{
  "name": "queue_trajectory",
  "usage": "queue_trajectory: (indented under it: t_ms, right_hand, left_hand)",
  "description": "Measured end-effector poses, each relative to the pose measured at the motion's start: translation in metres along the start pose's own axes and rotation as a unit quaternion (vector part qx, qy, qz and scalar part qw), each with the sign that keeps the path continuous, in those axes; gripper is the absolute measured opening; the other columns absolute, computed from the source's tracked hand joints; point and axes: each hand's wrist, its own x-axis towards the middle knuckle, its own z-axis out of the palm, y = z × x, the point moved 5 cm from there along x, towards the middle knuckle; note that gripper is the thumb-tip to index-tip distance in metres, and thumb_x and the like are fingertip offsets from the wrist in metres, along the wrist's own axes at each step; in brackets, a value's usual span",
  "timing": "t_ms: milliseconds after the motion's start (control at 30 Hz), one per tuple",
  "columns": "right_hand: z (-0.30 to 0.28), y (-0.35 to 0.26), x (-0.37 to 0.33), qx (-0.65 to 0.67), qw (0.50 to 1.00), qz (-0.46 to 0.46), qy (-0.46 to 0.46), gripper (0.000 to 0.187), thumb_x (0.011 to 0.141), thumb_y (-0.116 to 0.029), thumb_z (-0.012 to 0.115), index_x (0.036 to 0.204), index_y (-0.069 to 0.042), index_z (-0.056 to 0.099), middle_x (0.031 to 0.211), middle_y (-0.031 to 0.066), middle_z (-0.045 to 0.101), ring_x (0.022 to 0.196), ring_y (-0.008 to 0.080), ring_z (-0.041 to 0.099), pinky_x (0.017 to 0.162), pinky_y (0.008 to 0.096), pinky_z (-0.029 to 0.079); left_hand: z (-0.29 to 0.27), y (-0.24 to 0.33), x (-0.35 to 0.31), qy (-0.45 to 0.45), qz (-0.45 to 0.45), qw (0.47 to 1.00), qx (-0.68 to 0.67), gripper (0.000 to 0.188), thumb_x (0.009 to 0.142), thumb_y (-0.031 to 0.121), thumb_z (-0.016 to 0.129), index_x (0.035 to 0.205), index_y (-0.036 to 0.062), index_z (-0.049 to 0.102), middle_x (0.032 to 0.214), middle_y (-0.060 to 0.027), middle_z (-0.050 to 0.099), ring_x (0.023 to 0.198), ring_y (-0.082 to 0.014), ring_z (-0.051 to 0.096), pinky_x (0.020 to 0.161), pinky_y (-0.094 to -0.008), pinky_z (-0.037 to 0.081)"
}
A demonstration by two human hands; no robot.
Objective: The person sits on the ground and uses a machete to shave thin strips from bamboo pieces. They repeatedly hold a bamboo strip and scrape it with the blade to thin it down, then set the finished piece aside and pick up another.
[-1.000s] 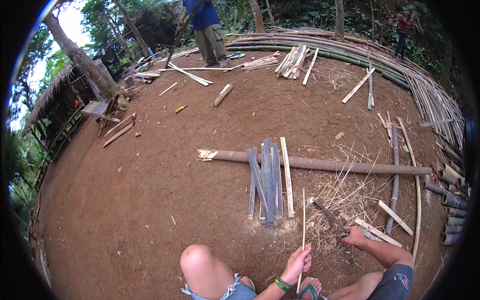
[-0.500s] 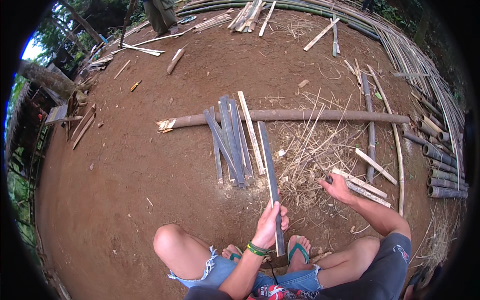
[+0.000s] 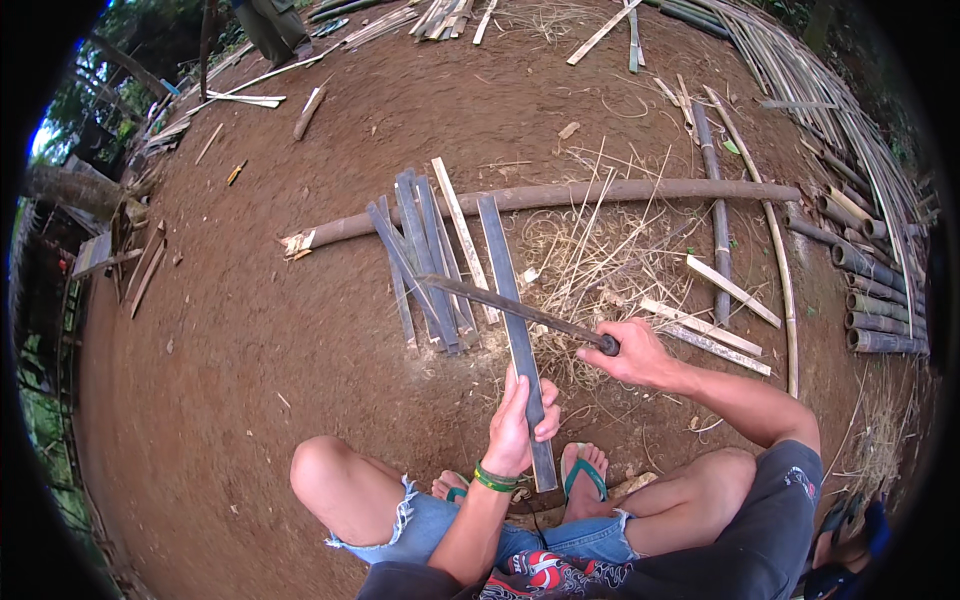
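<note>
Strip of flat bamboo (image 3: 500,245), dark-faced and pale-edged, is slanting out from the left hand (image 3: 516,428), which is wrapping its lower part, while the right hand (image 3: 640,355) is clenching a long dark-bladed knife (image 3: 560,322) across it, contact unclear. Likely it is handling light, stiff and sharp-edged, its lower broad faces offering the safer hold. Bare reddish-brown earth (image 3: 230,400) is spreading underneath, outdoors, with pale curled shavings (image 3: 648,258) and a brown wooden pole (image 3: 640,191) lying beyond the hands.

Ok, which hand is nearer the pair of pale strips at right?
Right. The right hand, holding the long blade, is just left of the pale strips; the left hand, gripping a dark strip, is farther left.
</note>
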Motion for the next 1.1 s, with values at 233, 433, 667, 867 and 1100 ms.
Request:
queue_trajectory:
  t_ms: [233,433,667,867,1100]
  right_hand:
    - [0.014,-0.01,-0.012,0.028,0.993,-0.112,0.021,0.024,0.082,-0.024,0.077,0.074,-0.005,0.063,0.054,0.0129,0.056,0.051,0.0328,0.06,0.05,0.0432,0.045]
    - [0.02,-0.023,-0.017,0.031,0.987,-0.158,0.014,0.02,0.079,-0.017,0.075,0.072,-0.006,0.06,0.058,0.0144,0.058,0.052,0.0354,0.06,0.05,0.0443,0.045]
    - [0.031,-0.031,-0.025,0.02,0.977,-0.212,-0.007,0.019,0.072,-0.015,0.074,0.073,-0.005,0.058,0.061,0.0133,0.059,0.056,0.0364,0.06,0.051,0.0466,0.046]
    - [0.026,-0.036,-0.023,-0.035,0.967,-0.25,-0.025,0.022,0.069,-0.014,0.075,0.074,-0.005,0.055,0.063,0.0126,0.06,0.059,0.0376,0.061,0.054,0.0485,0.047]
    - [-0.007,-0.01,0.01,-0.094,0.97,-0.209,0.085,0.017,0.073,-0.011,0.068,0.066,-0.006,0.053,0.051,0.0074,0.053,0.042,0.0278,0.052,0.044,0.0434,0.043]
  left_hand:
    - [-0.002,-0.005,0.004,0.077,0.013,0.995,0.065,0.026,0.111,0.033,0.035,0.133,0.0203,0.04,0.086,-0.005,0.05,0.057,-0.0148,0.052,0.049,-0.0259,0.044]
    - [-0.01,-0.008,0.003,0.048,0.009,0.994,0.093,0.047,0.111,0.03,0.036,0.156,0.0215,0.024,0.081,-0.0043,0.052,0.053,-0.0116,0.053,0.045,-0.0244,0.047]
    - [0.004,-0.001,-0.002,0.113,0.02,0.984,0.133,0.053,0.111,0.035,0.033,0.16,0.0205,0.019,0.067,-0.003,0.049,0.044,-0.0112,0.047,0.038,-0.0236,0.041]
    - [0.014,0.005,-0.012,0.114,0.08,0.95,0.278,0.053,0.111,0.032,0.033,0.158,0.0114,0.023,0.057,-0.0042,0.051,0.039,-0.0121,0.047,0.036,-0.0249,0.041]
    - [0.022,0.0,-0.023,0.072,0.073,0.957,0.27,0.055,0.11,0.028,0.034,0.159,0.0072,0.019,0.057,-0.0039,0.05,0.04,-0.0115,0.048,0.038,-0.0245,0.042]
